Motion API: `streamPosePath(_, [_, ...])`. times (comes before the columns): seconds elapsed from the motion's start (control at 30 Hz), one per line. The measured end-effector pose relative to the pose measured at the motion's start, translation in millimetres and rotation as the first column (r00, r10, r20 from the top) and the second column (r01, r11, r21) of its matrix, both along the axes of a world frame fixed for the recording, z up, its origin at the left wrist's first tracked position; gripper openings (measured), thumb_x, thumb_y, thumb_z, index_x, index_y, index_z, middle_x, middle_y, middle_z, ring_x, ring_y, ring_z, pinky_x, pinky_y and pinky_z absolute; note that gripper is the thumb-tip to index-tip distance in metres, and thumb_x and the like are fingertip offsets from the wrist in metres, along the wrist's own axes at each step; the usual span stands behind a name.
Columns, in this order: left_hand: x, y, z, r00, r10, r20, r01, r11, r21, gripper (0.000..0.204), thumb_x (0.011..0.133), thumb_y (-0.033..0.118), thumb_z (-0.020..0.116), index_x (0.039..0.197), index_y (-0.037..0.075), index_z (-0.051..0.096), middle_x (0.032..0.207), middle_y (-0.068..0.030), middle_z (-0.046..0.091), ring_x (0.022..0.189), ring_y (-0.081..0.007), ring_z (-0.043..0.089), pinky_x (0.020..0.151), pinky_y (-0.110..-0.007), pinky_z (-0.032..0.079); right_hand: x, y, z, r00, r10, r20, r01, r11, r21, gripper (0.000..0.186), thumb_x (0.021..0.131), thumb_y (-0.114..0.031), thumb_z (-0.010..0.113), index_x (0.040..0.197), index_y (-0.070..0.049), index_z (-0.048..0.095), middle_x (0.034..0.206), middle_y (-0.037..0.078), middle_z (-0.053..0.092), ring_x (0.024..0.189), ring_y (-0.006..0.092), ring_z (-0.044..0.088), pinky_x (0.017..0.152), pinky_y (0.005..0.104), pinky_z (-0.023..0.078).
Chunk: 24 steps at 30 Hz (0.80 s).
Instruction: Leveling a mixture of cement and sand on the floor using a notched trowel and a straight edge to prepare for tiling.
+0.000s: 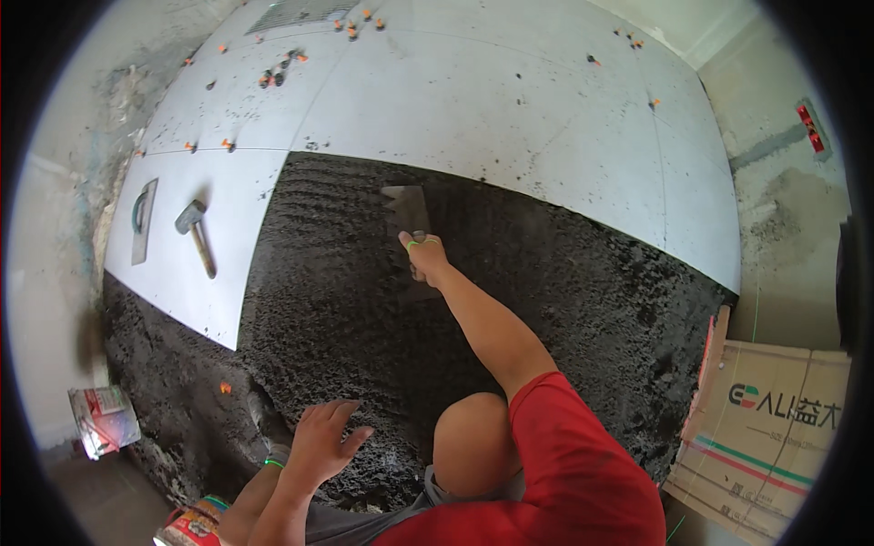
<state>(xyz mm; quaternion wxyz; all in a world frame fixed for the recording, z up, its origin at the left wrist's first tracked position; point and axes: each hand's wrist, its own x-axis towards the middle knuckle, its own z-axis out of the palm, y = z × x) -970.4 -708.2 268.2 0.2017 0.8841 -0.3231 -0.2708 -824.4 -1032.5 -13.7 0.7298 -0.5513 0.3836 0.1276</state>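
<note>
My right hand (426, 258) is closed round the handle of a flat metal trowel (411, 209). The blade lies against dark wet mortar (337, 246) near the edge of the laid tiles, where ridges run across the mortar to its left. My left hand (326, 443) hangs low beside my bent knee, fingers spread and holding nothing. On the white tile to the left lie a hammer (198, 233) with a wooden handle and a second trowel (142, 227) with a green handle.
Large white tiles (437, 100) stretch to the far walls, with several orange tile spacers (353, 31) scattered on them. A cardboard box (760, 428) stands at right. Printed containers (105, 419) sit at lower left. A red fitting (808, 129) is on the right wall.
</note>
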Motion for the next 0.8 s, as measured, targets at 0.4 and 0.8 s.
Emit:
streamPosePath(0.4, [-1, 16, -1, 0.999, 0.000, 0.042, -0.003, 0.998, 0.065, 0.050, 0.098, 0.043, 0.068, 0.128, 0.003, 0.065, 0.121, -0.0147, 0.069, 0.113, -0.0348, 0.064, 0.100, -0.047, 0.047, -27, -7, 6, 0.818, 0.562, -0.118, -0.416, 0.438, -0.797, 0.057, 0.101, -0.054, 0.056, 0.119, -0.001, 0.063, 0.116, 0.029, 0.071, 0.111, 0.0487, 0.067, 0.096, 0.0554, 0.054])
streamPosePath(0.8, [8, 28, -1, 0.993, 0.069, 0.094, -0.067, 0.997, -0.027, 0.048, 0.094, 0.040, 0.073, 0.122, 0.001, 0.067, 0.120, -0.0146, 0.070, 0.110, -0.0342, 0.065, 0.099, -0.046, 0.049, -234, -245, 27, 0.875, -0.457, -0.159, 0.319, 0.792, -0.520, 0.049, 0.102, -0.052, 0.060, 0.092, -0.004, 0.057, 0.072, 0.007, 0.056, 0.049, 0.0203, 0.050, 0.043, 0.0370, 0.040])
